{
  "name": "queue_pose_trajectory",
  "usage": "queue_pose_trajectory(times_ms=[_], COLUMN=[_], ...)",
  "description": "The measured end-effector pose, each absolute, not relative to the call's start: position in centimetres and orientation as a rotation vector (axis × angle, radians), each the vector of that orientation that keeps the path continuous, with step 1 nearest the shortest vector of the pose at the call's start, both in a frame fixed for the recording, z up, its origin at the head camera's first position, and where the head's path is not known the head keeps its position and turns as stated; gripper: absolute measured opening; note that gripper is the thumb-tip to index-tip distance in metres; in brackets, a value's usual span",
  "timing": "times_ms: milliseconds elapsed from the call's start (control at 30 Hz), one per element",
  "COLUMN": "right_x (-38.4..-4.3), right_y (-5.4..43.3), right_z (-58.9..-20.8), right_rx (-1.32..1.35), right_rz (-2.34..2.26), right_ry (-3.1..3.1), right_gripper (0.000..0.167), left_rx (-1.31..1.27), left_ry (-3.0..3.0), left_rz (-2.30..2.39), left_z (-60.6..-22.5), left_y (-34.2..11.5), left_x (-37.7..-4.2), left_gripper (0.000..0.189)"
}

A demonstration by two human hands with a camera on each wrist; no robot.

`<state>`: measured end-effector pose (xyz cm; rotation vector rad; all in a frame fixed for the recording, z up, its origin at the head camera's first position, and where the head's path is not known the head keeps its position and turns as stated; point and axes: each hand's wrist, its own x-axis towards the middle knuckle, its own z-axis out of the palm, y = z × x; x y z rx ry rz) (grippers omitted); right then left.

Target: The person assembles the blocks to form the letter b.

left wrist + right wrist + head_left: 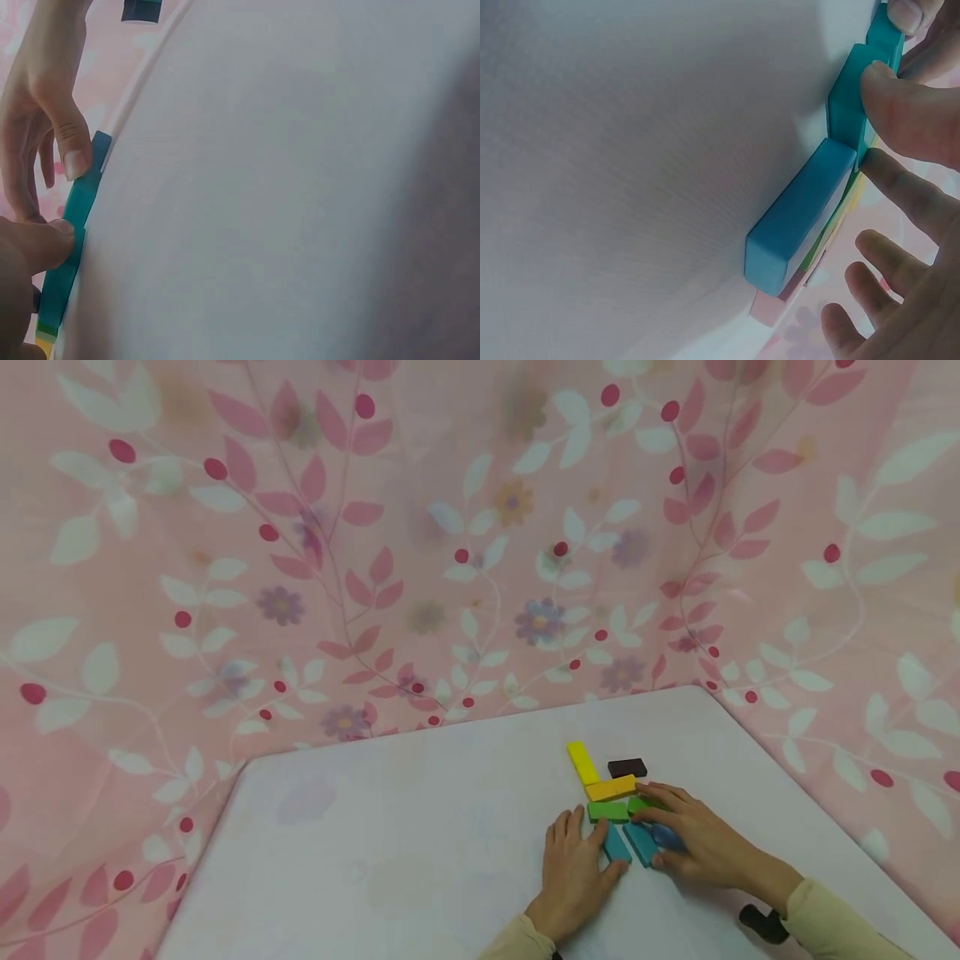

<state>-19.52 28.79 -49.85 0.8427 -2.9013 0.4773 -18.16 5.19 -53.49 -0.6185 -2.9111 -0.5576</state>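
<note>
Two teal blocks stand side by side, leaning in opposite directions. My left hand [573, 864] holds the left teal block [617, 843], its thumb at the near end and index finger at the far end. The right teal block [641, 845] lies between the thumb and index finger of my right hand [701, 839]; in the right wrist view the thumb presses its face. A blue block [799, 217] touches its corner, partly under my right hand in the head view. Beyond them lie a green block [607, 812] and a second green block [637, 804], the latter partly covered by fingers.
An orange-yellow block [611, 788] lies beyond the green ones, meeting a bright yellow block [582, 763] at an angle. A dark brown block [627, 767] is behind my right fingers. The white table [390, 852] extends left, with a pink floral cloth [450, 635] behind.
</note>
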Motion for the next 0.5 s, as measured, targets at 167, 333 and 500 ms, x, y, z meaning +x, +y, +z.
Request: queue_pose_trajectory(times_ms=[167, 333, 500], right_x=[-19.7, -19.8, -19.9], right_y=[28.7, 28.9, 28.7], right_z=[-49.7, -49.9, -50.0], right_rx=[0.822, 0.818, 0.828], right_rz=[0.519, 0.569, 0.603], right_ry=[-2.940, -2.938, -2.922], right_gripper=[0.049, 0.049, 0.049], left_rx=[-0.610, -0.603, -0.596], left_ry=[-2.951, -2.979, -2.967], left_rz=[-0.598, -0.694, -0.731], left_z=[-53.4, -53.4, -53.4], left_y=[5.0, 4.6, 3.7], left_x=[-18.3, -18.2, -18.4], left_gripper=[0.059, 0.059, 0.059])
